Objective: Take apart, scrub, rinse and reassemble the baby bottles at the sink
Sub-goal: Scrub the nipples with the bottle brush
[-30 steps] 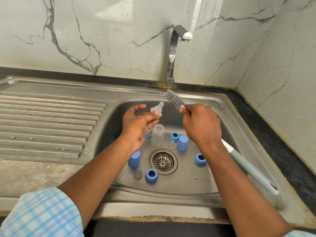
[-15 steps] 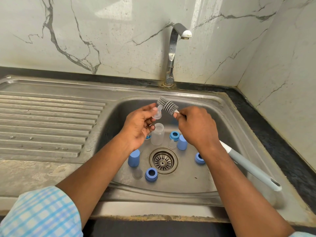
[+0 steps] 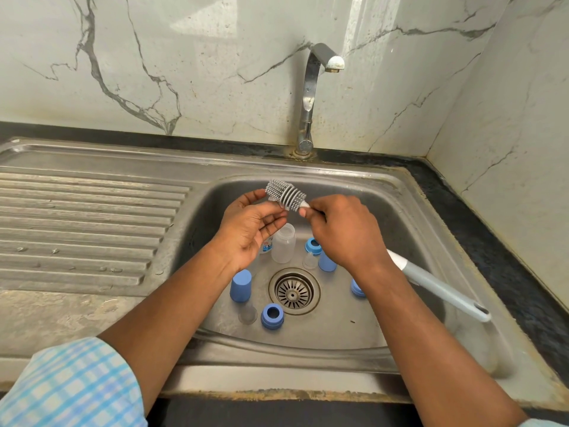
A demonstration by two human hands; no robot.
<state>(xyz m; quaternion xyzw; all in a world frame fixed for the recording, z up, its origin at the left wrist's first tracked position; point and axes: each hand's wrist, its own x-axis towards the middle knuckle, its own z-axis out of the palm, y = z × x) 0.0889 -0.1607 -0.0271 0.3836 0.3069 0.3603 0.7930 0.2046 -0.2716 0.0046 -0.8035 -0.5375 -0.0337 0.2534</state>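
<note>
Right hand [image 3: 341, 232] grips brush [image 3: 286, 195] by neck, handle pointing lower-right; bristles lie against mostly hidden teat [image 3: 272, 199] pinched in left hand [image 3: 249, 229].

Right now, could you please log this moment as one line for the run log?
phase: scrub | left hand: pinches teat | right hand: grips brush against teat | tap: no water
</note>
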